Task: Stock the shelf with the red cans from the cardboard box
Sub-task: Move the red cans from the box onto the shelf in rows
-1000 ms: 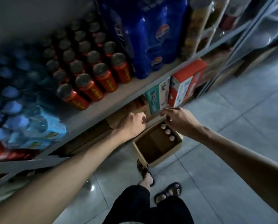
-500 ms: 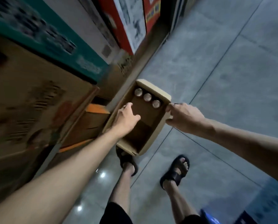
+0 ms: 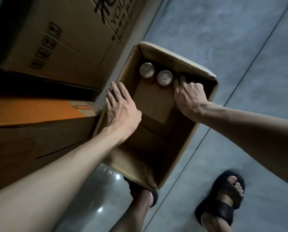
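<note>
An open cardboard box (image 3: 176, 54) stands on the floor below me. Two cans show their silver tops, one (image 3: 147, 70) and another (image 3: 164, 77), side by side against the box's far wall, with a little red visible beneath them. My right hand (image 3: 190, 96) reaches into the far right corner beside them, and its fingers curl down over a third can, which it hides. My left hand (image 3: 121, 109) lies flat on the box's left rim with its fingers spread, holding nothing. The rest of the box's bottom is bare cardboard.
Large brown cartons (image 3: 64, 39) and an orange-topped carton (image 3: 31, 111) press against the box's left side. Grey floor tiles (image 3: 240, 47) spread to the right. My feet in black sandals (image 3: 223, 198) stand just behind the box.
My view has dropped from the shelf to the box. The right hand moved from the box's right rim down onto the third can. My left hand shifted to the left rim.
</note>
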Demonstrator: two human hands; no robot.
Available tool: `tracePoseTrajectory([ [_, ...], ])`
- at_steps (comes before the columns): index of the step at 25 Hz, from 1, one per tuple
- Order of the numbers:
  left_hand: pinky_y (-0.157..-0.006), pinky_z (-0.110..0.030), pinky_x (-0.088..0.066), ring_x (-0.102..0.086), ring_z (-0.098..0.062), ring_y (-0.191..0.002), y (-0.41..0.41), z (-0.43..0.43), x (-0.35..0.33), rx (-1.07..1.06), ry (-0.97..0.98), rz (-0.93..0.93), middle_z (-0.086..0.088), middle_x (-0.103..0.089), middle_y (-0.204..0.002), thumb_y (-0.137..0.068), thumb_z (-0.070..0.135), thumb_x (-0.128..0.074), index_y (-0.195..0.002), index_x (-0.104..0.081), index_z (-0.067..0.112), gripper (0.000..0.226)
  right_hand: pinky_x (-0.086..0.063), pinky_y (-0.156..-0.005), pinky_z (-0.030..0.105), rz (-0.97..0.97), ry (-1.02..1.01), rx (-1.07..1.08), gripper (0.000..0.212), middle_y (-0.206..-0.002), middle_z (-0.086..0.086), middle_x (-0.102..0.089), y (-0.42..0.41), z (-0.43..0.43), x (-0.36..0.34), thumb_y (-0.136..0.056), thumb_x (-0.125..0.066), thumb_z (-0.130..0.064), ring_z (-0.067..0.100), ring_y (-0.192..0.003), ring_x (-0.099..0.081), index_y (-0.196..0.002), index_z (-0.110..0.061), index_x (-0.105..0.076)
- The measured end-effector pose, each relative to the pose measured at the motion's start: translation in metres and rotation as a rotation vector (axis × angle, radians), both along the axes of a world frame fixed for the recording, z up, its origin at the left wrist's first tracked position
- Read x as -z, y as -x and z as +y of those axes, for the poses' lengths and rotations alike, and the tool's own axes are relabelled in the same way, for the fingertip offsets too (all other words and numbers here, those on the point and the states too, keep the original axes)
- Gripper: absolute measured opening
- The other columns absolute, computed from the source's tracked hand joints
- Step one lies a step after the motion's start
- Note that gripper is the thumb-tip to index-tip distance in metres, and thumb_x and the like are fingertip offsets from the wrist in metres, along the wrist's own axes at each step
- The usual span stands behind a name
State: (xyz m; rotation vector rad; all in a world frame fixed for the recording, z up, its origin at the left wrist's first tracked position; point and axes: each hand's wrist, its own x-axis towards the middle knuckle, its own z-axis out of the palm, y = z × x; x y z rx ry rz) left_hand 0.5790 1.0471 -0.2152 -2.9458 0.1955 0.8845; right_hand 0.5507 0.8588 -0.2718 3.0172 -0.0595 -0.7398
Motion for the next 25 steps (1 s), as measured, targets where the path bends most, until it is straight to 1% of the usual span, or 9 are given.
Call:
tracePoseTrajectory([
  [3, -0.121, -0.049, -0.010, -0.002, -0.046, -0.147, -0.003, 0.003, 0.007, 0.029, 0.018, -0.014, -0.030, 0.014, -0.157, -0.090, 0.029, -0.054, -0.154, 0.002, 0.003, 0.088, -0.035, -0.061, 0.038, 0.028, -0.024, 0.082, 0.039, -0.137, 0.023, -0.040, -0.005, 0.001, 0.021, -0.102, -0.030, -0.008, 0.038, -0.096, -0.061, -0.139, -0.002, -0.036],
  [7, -0.120, -0.052, -0.010, 0.001, -0.050, -0.145, -0.006, 0.007, 0.007, 0.090, 0.024, 0.026, -0.032, 0.020, -0.155, -0.090, 0.027, -0.055, -0.139, -0.034, 0.012, 0.056, -0.035, -0.059, 0.036, 0.063, -0.027, 0.042, 0.037, -0.132, 0.023, -0.042, -0.009, 0.005, 0.018, -0.100, -0.033, -0.006, 0.034, -0.094, -0.060, -0.136, 0.000, -0.042],
  [9, -0.120, -0.050, -0.009, 0.002, -0.047, -0.147, -0.012, 0.009, 0.003, 0.067, 0.057, 0.057, -0.030, 0.018, -0.156, -0.089, 0.027, -0.057, -0.136, -0.038, 0.011, 0.053, -0.033, -0.058, 0.034, 0.088, -0.117, 0.086, 0.030, -0.124, 0.019, -0.049, -0.007, 0.003, -0.001, -0.096, -0.048, -0.018, 0.033, -0.088, -0.061, -0.123, -0.006, -0.054],
  [11, -0.121, -0.048, -0.011, 0.000, -0.041, -0.148, -0.016, 0.014, -0.007, 0.037, 0.122, 0.075, -0.027, 0.010, -0.159, -0.088, 0.027, -0.060, -0.138, -0.039, 0.011, 0.057, -0.034, -0.061, 0.034, 0.114, -0.235, 0.214, 0.047, -0.114, 0.012, -0.052, -0.002, -0.001, -0.026, -0.080, -0.071, -0.038, 0.033, -0.083, -0.061, -0.114, -0.011, -0.055],
  [14, -0.117, -0.044, -0.026, -0.016, -0.031, -0.147, -0.014, 0.012, -0.045, 0.080, 0.284, 0.123, -0.015, -0.011, -0.160, -0.081, 0.030, -0.068, -0.140, -0.039, 0.018, 0.068, -0.046, -0.067, 0.035, 0.164, -0.560, 0.470, 0.062, -0.101, 0.003, -0.054, 0.003, -0.015, -0.087, -0.062, -0.081, -0.052, 0.027, -0.086, -0.058, -0.106, -0.016, -0.056],
  [16, -0.110, -0.033, -0.034, -0.038, -0.022, -0.139, -0.013, 0.004, -0.089, 0.005, 0.467, 0.358, -0.004, -0.035, -0.152, -0.074, 0.040, -0.076, -0.142, -0.039, 0.026, 0.078, -0.056, -0.076, 0.040, 0.205, -0.849, 0.608, 0.057, -0.100, 0.006, -0.065, 0.000, -0.027, -0.139, -0.062, -0.084, -0.045, 0.027, -0.091, -0.063, -0.106, -0.016, -0.063],
  [19, -0.103, -0.037, -0.047, -0.063, -0.016, -0.113, -0.018, -0.006, -0.164, -0.176, 0.711, 0.584, 0.003, -0.066, -0.121, -0.054, 0.051, -0.080, -0.126, -0.055, 0.031, 0.079, -0.060, -0.080, 0.032, 0.366, -1.162, 0.663, 0.050, -0.105, 0.004, -0.072, -0.010, -0.045, -0.227, -0.067, -0.087, -0.028, 0.021, -0.097, -0.070, -0.112, -0.025, -0.066],
  [22, -0.089, -0.026, -0.055, -0.068, -0.014, -0.104, -0.028, -0.009, -0.249, -0.265, 0.872, 0.620, 0.005, -0.073, -0.106, -0.050, 0.051, -0.080, -0.111, -0.064, 0.032, 0.065, -0.058, -0.089, 0.034, 0.444, -1.203, 0.548, 0.052, -0.108, 0.000, -0.072, -0.025, -0.058, -0.320, -0.070, -0.086, -0.026, 0.018, -0.102, -0.069, -0.117, -0.026, -0.065],
  [25, -0.074, -0.030, -0.060, -0.072, -0.018, -0.093, -0.036, -0.011, -0.350, -0.249, 0.933, 0.689, 0.002, -0.074, -0.102, -0.055, 0.046, -0.083, -0.113, -0.065, 0.032, 0.062, -0.056, -0.092, 0.041, 0.428, -1.223, 0.462, 0.055, -0.110, 0.005, -0.071, -0.040, -0.062, -0.425, -0.066, -0.083, -0.033, 0.022, -0.103, -0.068, -0.116, -0.020, -0.064],
])
